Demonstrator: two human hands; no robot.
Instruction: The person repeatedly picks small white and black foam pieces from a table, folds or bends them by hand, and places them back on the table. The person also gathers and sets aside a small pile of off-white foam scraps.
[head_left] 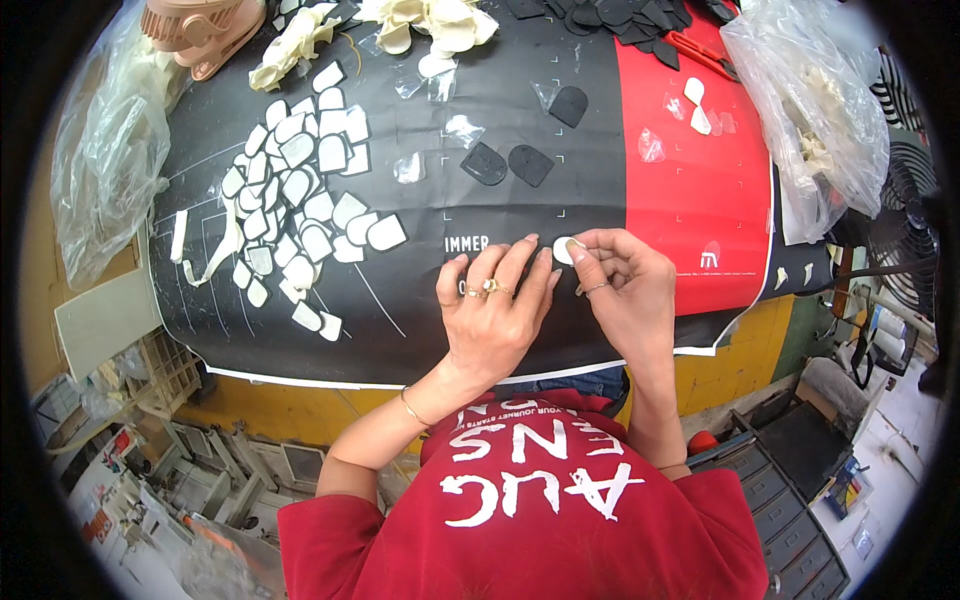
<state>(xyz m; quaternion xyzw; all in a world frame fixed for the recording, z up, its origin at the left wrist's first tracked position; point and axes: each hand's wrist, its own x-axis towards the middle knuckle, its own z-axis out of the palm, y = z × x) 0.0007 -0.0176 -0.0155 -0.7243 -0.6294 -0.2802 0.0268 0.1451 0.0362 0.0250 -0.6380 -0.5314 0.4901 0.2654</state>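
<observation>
My right hand (632, 285) pinches a small white rounded pad (563, 250) between thumb and fingers, just over the black part of the mat. Beside it my left hand (497, 310) rests palm down, fingers spread and slightly bent, its fingertips close to the pad. What lies under that palm is hidden. Beyond my hands are two black arch-shaped pieces (530, 166) side by side, and a third black piece (569, 106) farther off. To the left spreads a loose pile of white pads with dark edges (300, 190).
Clear film scraps (409, 168) dot the black-and-red mat (690, 230). Plastic bags (815, 110) stand at both sides. Cream pieces (440, 25), black pieces (610, 15) and a red-handled tool (700, 55) lie at the far edge. A fan (908, 220) is at right.
</observation>
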